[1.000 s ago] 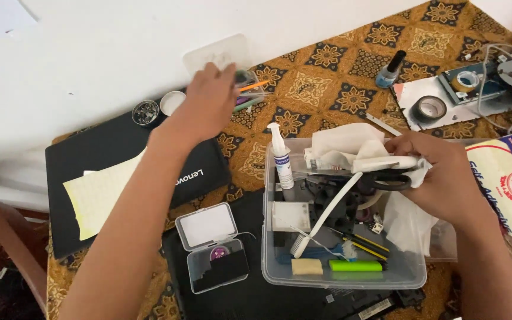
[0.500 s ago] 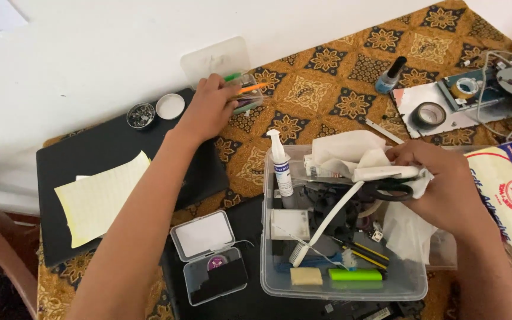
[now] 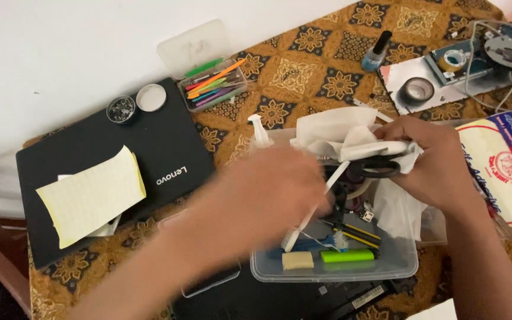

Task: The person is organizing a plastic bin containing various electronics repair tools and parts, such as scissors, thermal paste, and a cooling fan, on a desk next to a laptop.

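Note:
A clear plastic bin (image 3: 398, 269) stands in the middle of the patterned tablecloth. Inside lie a green lighter (image 3: 346, 256), a beige eraser (image 3: 297, 261), a white toothbrush (image 3: 310, 220) and other small tools. My right hand (image 3: 437, 169) is at the bin's far right corner, gripping black-handled scissors (image 3: 374, 169) together with crumpled white tissue (image 3: 333, 133). My left hand (image 3: 277, 189) is a blur over the bin's left half. Whether it holds anything cannot be made out.
A shut black laptop (image 3: 149, 148) with yellow lined paper (image 3: 90, 195) lies left. Behind it are a small round tin (image 3: 121, 109), its lid (image 3: 150, 98) and an open case of coloured pens (image 3: 214, 88). Nail polish (image 3: 376, 53), a tape roll (image 3: 417, 90) and a white packet (image 3: 499, 172) lie right.
My left hand has swung from the pen case at the back down over the bin. My right hand keeps its grip on the scissors and tissue.

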